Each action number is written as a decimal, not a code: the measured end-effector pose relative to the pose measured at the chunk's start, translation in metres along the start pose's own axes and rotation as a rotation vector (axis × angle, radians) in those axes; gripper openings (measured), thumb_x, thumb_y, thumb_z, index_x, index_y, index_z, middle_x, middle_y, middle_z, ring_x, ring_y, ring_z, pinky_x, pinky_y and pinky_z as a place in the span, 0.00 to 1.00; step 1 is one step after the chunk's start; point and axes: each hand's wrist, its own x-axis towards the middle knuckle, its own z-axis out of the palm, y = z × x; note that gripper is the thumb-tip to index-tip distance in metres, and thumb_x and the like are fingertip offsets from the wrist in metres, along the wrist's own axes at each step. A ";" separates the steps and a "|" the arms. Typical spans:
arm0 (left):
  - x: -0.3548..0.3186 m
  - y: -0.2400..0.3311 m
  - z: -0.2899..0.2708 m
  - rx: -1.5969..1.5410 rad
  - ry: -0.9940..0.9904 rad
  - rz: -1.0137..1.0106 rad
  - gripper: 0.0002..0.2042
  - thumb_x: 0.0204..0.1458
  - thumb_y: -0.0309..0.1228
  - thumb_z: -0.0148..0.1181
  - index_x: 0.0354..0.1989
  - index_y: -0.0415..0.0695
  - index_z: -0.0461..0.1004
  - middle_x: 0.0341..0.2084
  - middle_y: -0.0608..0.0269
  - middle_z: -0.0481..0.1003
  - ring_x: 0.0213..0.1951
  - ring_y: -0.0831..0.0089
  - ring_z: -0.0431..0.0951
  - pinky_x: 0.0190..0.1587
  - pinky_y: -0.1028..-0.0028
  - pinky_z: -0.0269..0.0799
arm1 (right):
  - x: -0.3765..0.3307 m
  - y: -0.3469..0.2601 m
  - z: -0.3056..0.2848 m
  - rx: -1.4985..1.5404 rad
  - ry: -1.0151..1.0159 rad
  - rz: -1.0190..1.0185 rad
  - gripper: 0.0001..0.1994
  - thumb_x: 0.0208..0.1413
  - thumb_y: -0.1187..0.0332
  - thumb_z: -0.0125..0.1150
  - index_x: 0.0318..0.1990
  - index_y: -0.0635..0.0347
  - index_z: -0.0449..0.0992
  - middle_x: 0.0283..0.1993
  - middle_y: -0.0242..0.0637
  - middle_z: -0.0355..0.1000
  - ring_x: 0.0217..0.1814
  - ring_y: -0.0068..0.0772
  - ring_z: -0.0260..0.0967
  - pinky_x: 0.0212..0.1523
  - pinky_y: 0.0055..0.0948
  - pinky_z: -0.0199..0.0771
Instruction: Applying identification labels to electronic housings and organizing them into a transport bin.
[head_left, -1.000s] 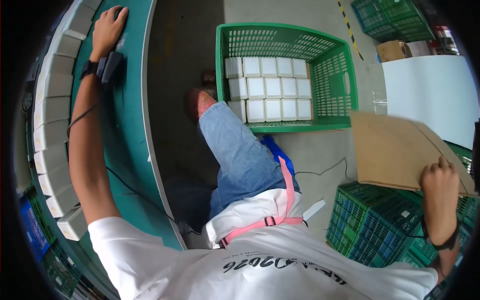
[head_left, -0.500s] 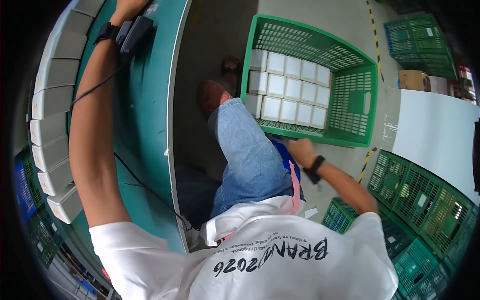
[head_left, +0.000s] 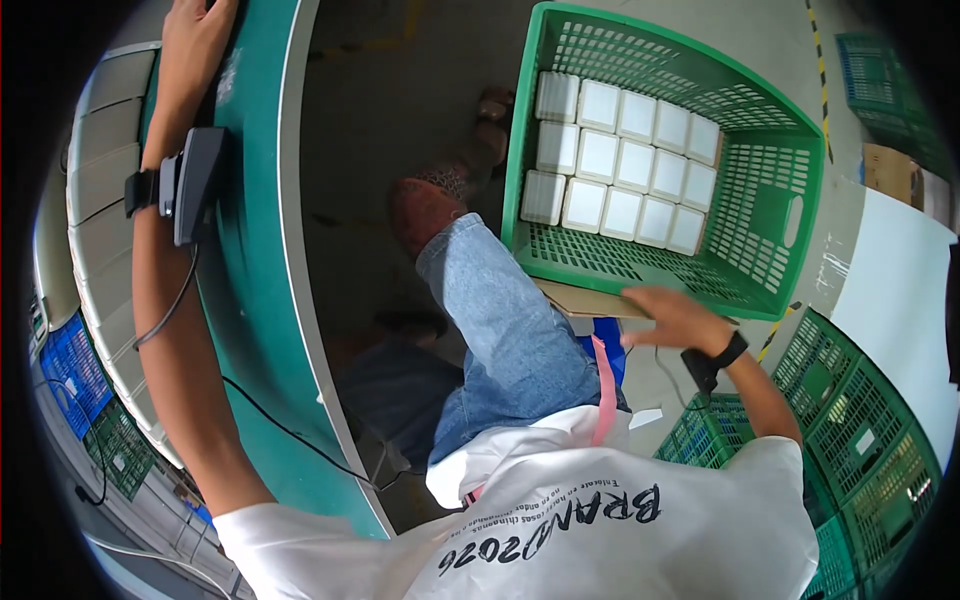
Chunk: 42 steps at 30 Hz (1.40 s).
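My right hand (head_left: 683, 320) is slightly blurred, its fingers stretched out and apart by the near rim of a green plastic crate (head_left: 640, 280). Nothing shows in its grasp. A flat brown cardboard piece (head_left: 585, 300) sticks out under the rim beside the fingertips; I cannot tell whether they touch. Inside the crate, white square-topped boxes (head_left: 598, 155) stand in rows at its left part. My left hand (head_left: 195, 50) reaches along a green-topped bench (head_left: 255, 330); the picture's edge cuts off its fingertips. A dark device (head_left: 197, 185) with a cable is strapped to that wrist.
White boxes (head_left: 105, 165) line the bench's far left side. Stacked green crates (head_left: 870, 400) stand at the right, near a white panel (head_left: 905, 270). A blue object (head_left: 608, 345) shows beside my leg. A black cable (head_left: 290, 425) crosses the bench edge.
My right hand has moved right and its closed fingers have spread. My left hand has shifted left. The view has moved, and the cardboard under the crate now shows.
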 end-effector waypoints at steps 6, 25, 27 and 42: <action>0.000 0.005 -0.004 0.010 -0.023 -0.053 0.19 0.60 0.38 0.50 0.40 0.28 0.67 0.37 0.37 0.65 0.43 0.42 0.65 0.47 0.47 0.60 | 0.013 0.005 0.051 -0.264 -0.068 0.022 0.15 0.55 0.66 0.60 0.48 0.62 0.71 0.46 0.44 0.70 0.48 0.46 0.69 0.47 0.35 0.73; -0.012 -0.031 -0.011 -0.069 -0.127 -0.065 0.22 0.65 0.47 0.47 0.60 0.47 0.71 0.57 0.57 0.71 0.59 0.60 0.70 0.62 0.68 0.62 | 0.029 0.041 0.058 -0.097 0.137 -0.258 0.16 0.53 0.61 0.64 0.46 0.58 0.73 0.44 0.37 0.69 0.46 0.40 0.66 0.50 0.37 0.64; -0.013 -0.033 -0.021 0.035 -0.132 -0.065 0.23 0.65 0.48 0.46 0.60 0.46 0.70 0.55 0.55 0.72 0.59 0.61 0.70 0.62 0.68 0.62 | 0.021 0.057 0.053 -0.159 0.158 -0.293 0.17 0.52 0.60 0.65 0.46 0.58 0.73 0.44 0.37 0.69 0.46 0.40 0.66 0.50 0.37 0.64; -0.018 -0.006 -0.035 0.224 -0.247 -0.011 0.21 0.68 0.38 0.40 0.67 0.48 0.62 0.63 0.54 0.62 0.65 0.60 0.62 0.67 0.64 0.58 | 0.073 0.108 -0.008 0.109 -0.033 0.160 0.19 0.62 0.54 0.54 0.47 0.63 0.74 0.41 0.44 0.73 0.39 0.41 0.72 0.41 0.37 0.72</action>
